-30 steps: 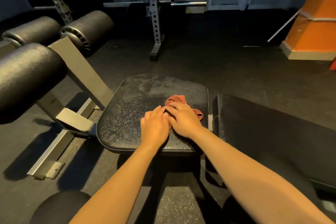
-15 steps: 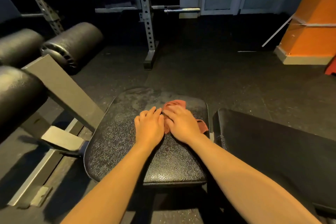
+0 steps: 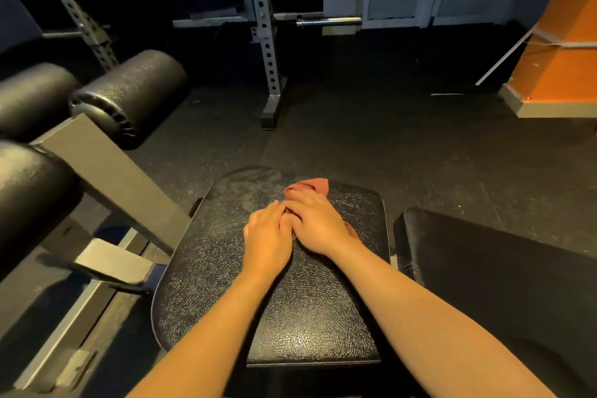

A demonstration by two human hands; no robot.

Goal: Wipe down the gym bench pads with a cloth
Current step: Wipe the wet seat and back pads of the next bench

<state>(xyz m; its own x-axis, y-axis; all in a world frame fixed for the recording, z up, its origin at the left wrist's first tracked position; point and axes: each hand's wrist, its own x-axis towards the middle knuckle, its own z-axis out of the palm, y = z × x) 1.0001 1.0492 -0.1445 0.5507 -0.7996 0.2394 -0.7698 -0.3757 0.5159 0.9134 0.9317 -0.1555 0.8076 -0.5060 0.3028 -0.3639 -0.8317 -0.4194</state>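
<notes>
A reddish-brown cloth (image 3: pixel 318 186) lies on the far half of the black seat pad (image 3: pixel 307 317), mostly covered by the right hand (image 3: pixel 318 223). This hand presses down on it palm-flat with its fingers stretched out towards 11 o'clock. Only a bunched edge of the cloth shows past the fingertips at 12 o'clock, and a small corner shows by the wrist at 4 o'clock.

The left hand (image 3: pixel 266 236) rests palm-down on the pad just at 9 o'clock of the right one, touching it. Its fingers are relaxed and reach to the cloth's near edge, gripping nothing that can be seen. A pale, dusty film (image 3: pixel 245 191) covers the pad's far left corner.

The black back pad (image 3: pixel 484 268) sits at 3 o'clock of the seat pad, across a narrow gap. Three black roller pads (image 3: pixel 135 90) stand at 10 o'clock on a grey frame. A perforated rack upright (image 3: pixel 265 42) rises at 12 o'clock, with a barbell end (image 3: pixel 329 21) beside it. An orange column (image 3: pixel 562 42) stands at 2 o'clock on the dark rubber floor (image 3: pixel 387 139).
</notes>
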